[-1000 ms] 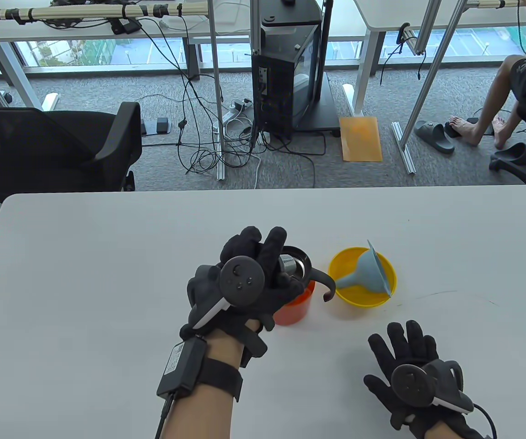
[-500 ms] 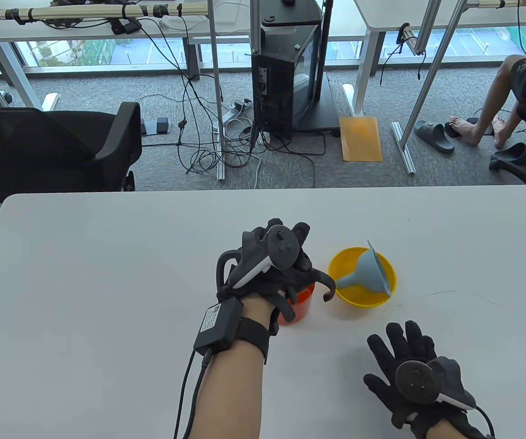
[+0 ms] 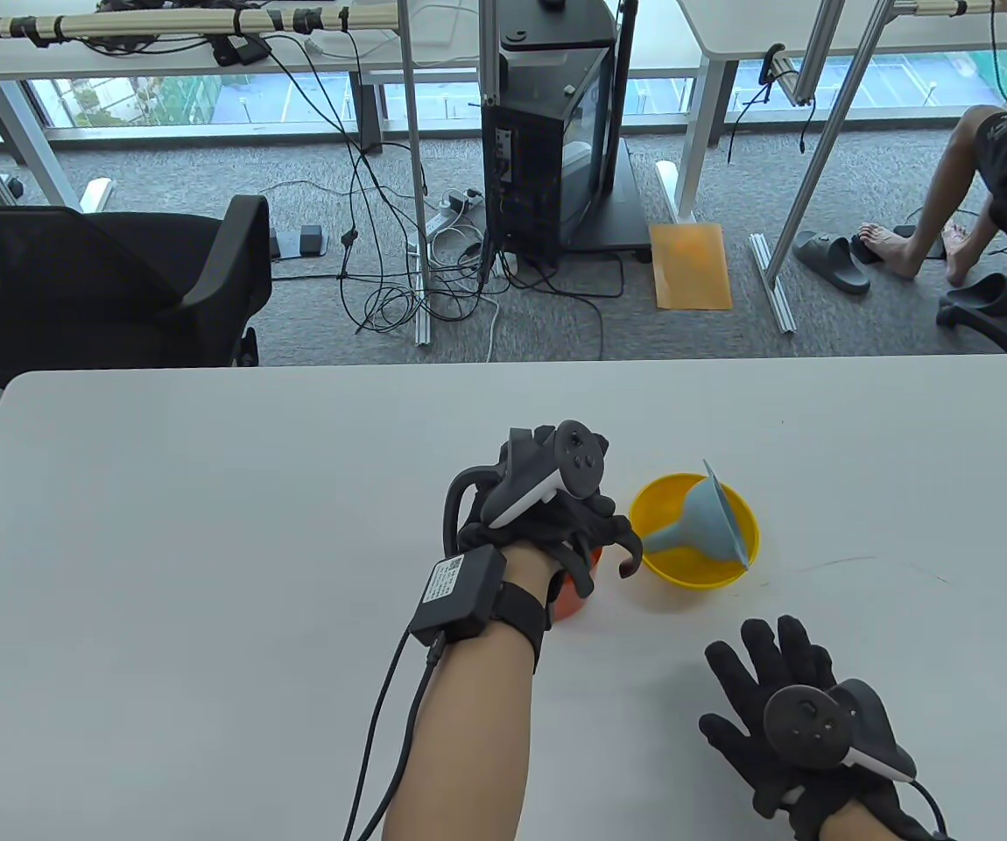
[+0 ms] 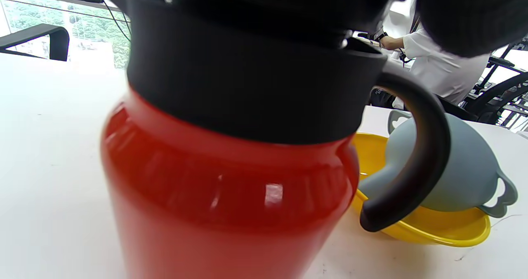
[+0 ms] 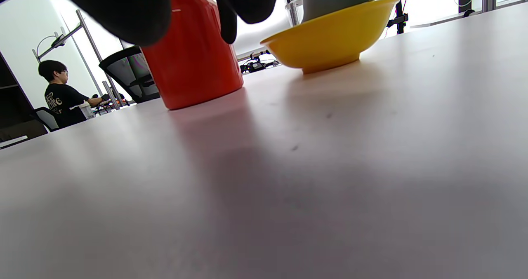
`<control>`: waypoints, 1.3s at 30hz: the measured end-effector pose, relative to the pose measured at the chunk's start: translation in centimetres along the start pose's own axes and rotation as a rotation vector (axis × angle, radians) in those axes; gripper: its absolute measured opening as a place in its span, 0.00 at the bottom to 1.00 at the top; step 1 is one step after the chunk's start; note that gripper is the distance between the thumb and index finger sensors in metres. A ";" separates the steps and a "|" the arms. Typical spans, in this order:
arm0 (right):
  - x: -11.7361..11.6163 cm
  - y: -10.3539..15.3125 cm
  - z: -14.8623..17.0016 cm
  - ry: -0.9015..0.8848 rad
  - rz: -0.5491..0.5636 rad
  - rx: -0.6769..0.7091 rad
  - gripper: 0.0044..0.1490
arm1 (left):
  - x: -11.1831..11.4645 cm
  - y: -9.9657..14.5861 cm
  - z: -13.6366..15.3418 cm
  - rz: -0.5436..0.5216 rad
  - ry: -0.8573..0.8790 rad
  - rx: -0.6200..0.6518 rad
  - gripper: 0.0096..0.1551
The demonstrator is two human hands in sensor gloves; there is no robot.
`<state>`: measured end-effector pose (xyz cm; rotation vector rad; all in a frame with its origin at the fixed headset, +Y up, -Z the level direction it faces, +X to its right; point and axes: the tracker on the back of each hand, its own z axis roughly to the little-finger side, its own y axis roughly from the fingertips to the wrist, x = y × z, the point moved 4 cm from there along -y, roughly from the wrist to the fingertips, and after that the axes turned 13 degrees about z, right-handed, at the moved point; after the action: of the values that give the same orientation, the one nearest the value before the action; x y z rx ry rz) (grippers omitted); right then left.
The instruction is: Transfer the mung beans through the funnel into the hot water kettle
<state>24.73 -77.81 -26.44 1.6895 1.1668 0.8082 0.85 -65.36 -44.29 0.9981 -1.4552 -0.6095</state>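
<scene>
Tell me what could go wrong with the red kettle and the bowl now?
The left hand presses on top of the kettle; a sideways shove might tip it. The kettle's handle sits close to the yellow bowl, so it could bump the bowl. The funnel only leans in the bowl and might fall out. The right hand rests on the table, too far to catch anything.
</scene>
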 end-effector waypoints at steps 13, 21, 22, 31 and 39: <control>0.0 0.0 0.2 -0.019 -0.007 -0.010 0.53 | 0.8 -0.2 0.1 0.042 0.033 -0.084 0.54; -0.1 0.0 0.2 -0.023 -0.020 -0.013 0.53 | 1.5 -0.5 0.2 0.048 0.025 -0.069 0.54; -0.2 0.1 0.3 -0.023 -0.022 -0.013 0.53 | 1.5 -0.3 0.2 0.061 0.024 -0.069 0.55; -0.1 0.3 0.6 -0.029 -0.033 -0.028 0.53 | 2.4 4.6 2.6 0.008 -0.101 -0.102 0.62; -0.3 0.2 0.3 -0.018 -0.048 -0.016 0.53 | 6.1 10.4 5.9 -0.064 -0.043 -0.031 0.61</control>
<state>24.97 -78.26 -26.38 1.6465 1.1805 0.7694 -6.73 -66.47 -33.30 1.0155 -1.4520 -0.7021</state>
